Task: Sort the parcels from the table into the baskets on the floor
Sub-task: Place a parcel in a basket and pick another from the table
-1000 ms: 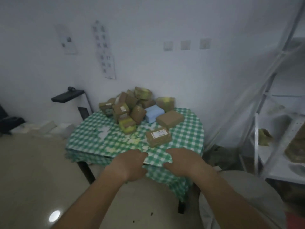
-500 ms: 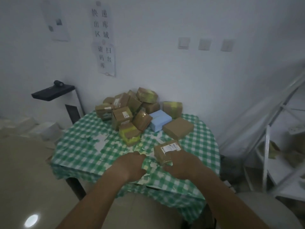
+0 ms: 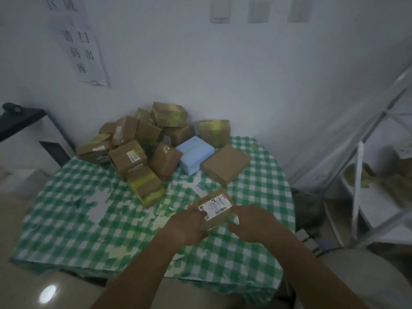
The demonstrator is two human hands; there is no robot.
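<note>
Both hands are on one small brown parcel (image 3: pixel 215 210) with a white label on top. It sits near the front of the table (image 3: pixel 66 230), which has a green and white checked cloth. The left hand (image 3: pixel 186 226) is on the parcel's left side, fingers curled round its edge. The right hand (image 3: pixel 256 221) is on the right side, fingers bent against it. The parcel looks tipped up a little, but I cannot tell if it is off the table yet. This looks like the picking-up step for one parcel, with the label up where it can be read. Behind the hands, farther back on the table, is a big pile of parcels (image 3: pixel 142 139). A light blue parcel (image 3: pixel 196 155) and a flat brown parcel (image 3: pixel 225 163) lie just beyond the hands. So most of the sorting is not done yet. The baskets are not in view. Next the hands likely need to lift the parcel clear, turn away from the table and go down to the floor to find the right basket.
</note>
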